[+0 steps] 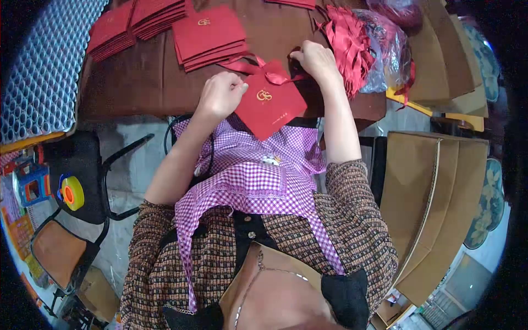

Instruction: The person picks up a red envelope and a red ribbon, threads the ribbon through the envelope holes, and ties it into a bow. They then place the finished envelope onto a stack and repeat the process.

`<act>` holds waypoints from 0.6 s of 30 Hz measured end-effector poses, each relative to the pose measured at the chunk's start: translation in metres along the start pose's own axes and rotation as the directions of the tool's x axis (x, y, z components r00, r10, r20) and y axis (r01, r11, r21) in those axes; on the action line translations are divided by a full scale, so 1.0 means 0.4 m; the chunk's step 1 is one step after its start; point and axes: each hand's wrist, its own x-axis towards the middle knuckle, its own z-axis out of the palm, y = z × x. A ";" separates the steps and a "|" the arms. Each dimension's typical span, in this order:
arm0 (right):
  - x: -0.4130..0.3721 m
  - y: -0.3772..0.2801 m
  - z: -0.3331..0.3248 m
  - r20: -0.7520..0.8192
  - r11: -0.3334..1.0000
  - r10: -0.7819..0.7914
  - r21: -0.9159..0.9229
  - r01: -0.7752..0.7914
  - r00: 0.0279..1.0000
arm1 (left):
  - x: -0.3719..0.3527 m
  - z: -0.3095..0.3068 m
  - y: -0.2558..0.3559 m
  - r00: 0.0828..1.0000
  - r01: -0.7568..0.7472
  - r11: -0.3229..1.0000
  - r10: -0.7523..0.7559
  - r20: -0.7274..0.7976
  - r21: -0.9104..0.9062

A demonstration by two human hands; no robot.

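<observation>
A red envelope (272,107) with a gold emblem is held over the near edge of the brown table (137,82). A red satin ribbon (264,69) is wrapped across its top with a bow forming. My left hand (220,94) grips the envelope's left corner and the ribbon there. My right hand (316,59) pinches the ribbon's other end at the envelope's upper right. Both hands are closed.
Stacks of matching red envelopes (209,36) lie on the table further back, with more (113,33) to the left. A plastic bag of red ribbons (355,47) sits right of my right hand. Flat cardboard boxes (429,198) stand at right, a black chair (77,170) at left.
</observation>
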 end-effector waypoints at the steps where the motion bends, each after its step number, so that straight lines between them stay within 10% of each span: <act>1: -0.007 -0.002 -0.004 0.018 1.000 0.012 0.016 -0.012 1.000 | -0.003 0.001 0.002 0.999 0.036 0.999 -0.036 0.011 -0.028; 18: -0.059 -0.012 -0.062 -0.086 0.988 -0.124 0.084 0.131 0.989 | 0.010 0.025 -0.045 0.994 0.102 0.991 -0.104 -0.017 -0.091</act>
